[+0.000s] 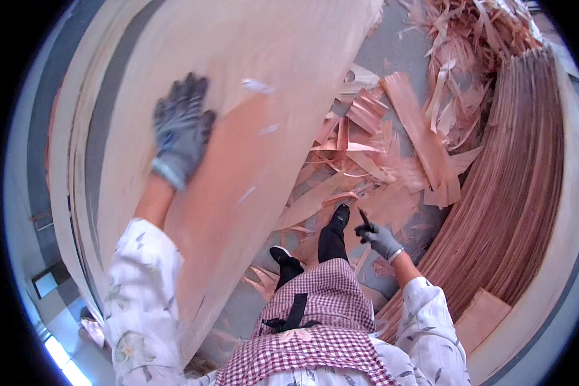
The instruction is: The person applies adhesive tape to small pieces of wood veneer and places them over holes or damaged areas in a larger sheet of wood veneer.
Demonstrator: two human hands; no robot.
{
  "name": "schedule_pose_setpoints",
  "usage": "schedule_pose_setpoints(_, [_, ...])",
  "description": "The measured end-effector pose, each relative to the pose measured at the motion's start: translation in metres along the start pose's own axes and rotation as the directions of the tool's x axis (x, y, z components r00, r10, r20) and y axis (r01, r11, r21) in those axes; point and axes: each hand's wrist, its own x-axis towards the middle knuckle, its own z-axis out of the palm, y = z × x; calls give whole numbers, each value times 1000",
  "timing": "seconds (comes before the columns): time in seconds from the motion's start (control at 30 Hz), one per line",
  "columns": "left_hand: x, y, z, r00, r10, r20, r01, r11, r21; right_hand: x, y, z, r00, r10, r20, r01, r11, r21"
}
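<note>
My left hand point(181, 128), in a grey glove, lies flat with its fingers stretched out on a large pale wood veneer sheet point(231, 167) at the left. The sheet has a pinkish patch and small white streaks. My right hand point(377, 238), also gloved, is at the lower right above the scrap-strewn floor, closed around a slim dark tool point(366, 219); I cannot tell what kind of tool it is.
Torn veneer strips point(410, 116) litter the grey floor point(399, 48) around my feet point(338, 217), with a heap of scraps point(469, 29) at the upper right. A long stack of reddish veneer point(508, 161) runs along my right, with a small loose piece point(482, 321) near its lower end.
</note>
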Motion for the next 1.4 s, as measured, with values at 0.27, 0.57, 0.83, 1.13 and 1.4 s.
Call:
schedule_pose_setpoints(0.27, [22,39,2,966,-195,170,257,799,-543,156,90,-83,982,182,-47,-186,978,-98])
schedule_pose_setpoints(0.57, [22,78,42,928,-268,260,347,874,-339,359,187,-85,998,-56,-13,2,274,-962])
schedule_pose_setpoints(0.83, [28,81,47,913,-263,312,355,888,-292,448,200,-73,940,-94,-327,-220,568,-793])
schedule_pose_setpoints(1.13, [13,65,10,897,-336,286,419,850,-319,303,153,-74,997,80,-12,-65,707,-705])
schedule_pose_setpoints(1.4, [24,23,-2,976,-156,151,213,820,-531,125,65,-112,909,405,-101,-341,859,381])
